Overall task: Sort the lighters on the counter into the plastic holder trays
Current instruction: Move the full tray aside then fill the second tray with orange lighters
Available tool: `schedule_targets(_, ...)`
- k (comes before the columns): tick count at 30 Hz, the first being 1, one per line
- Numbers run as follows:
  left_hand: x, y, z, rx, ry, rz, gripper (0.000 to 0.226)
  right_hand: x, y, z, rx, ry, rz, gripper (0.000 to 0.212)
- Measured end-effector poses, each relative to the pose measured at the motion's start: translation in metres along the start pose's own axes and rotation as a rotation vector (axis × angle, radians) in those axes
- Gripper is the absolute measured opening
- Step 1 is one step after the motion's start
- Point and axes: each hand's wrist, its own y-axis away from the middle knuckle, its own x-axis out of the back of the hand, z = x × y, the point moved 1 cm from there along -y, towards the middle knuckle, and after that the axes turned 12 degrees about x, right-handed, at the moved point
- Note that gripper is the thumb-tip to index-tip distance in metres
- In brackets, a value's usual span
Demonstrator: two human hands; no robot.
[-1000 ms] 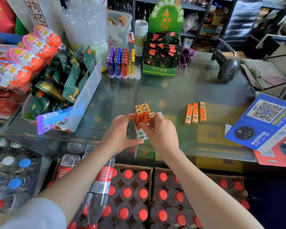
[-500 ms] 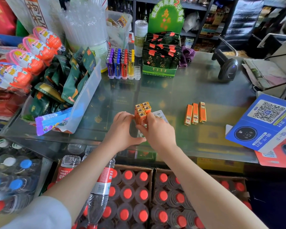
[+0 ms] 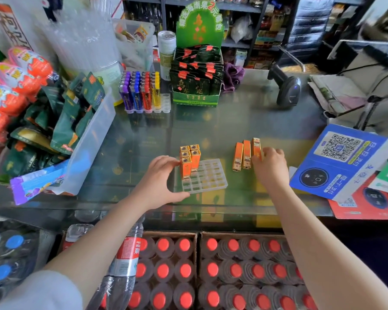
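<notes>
On tray (image 3: pixel 207 177): 5 lighters (image 3: pixel 189 161) upright | 3 loose lighters (image 3: pixel 246 155) flat, pointing away

A black handheld barcode scanner (image 3: pixel 287 88) stands upright at the far right of the glass surface (image 3: pixel 222 124). A green cardboard display box of dark snack sachets (image 3: pixel 197 74) sits at the back, with a purple cloth (image 3: pixel 233 74) just beside it. A blue QR-code payment card (image 3: pixel 343 159) lies at the right edge. Below the surface, cardboard cases of red-capped clear bottles (image 3: pixel 211 269) stand packed in rows.
</notes>
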Motion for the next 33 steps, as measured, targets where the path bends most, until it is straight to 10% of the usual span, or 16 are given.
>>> schedule_targets(7, -0.005, -0.001, 0.003, -0.026, 0.01, -0.025, 0.083, 0.001, -0.014, 0.004, 0.053, 0.115, 0.017, 0.023)
schedule_targets(15, -0.007, -0.002, 0.002, -0.039, 0.009, -0.004, 0.078, 0.009, 0.021, -0.013, 0.262, -0.393, 0.164, 0.017)
schedule_targets(33, -0.006, 0.019, -0.009, 0.031, -0.039, 0.146, 0.078, -0.024, 0.084, -0.087, 0.418, -0.625, -0.157, 0.012)
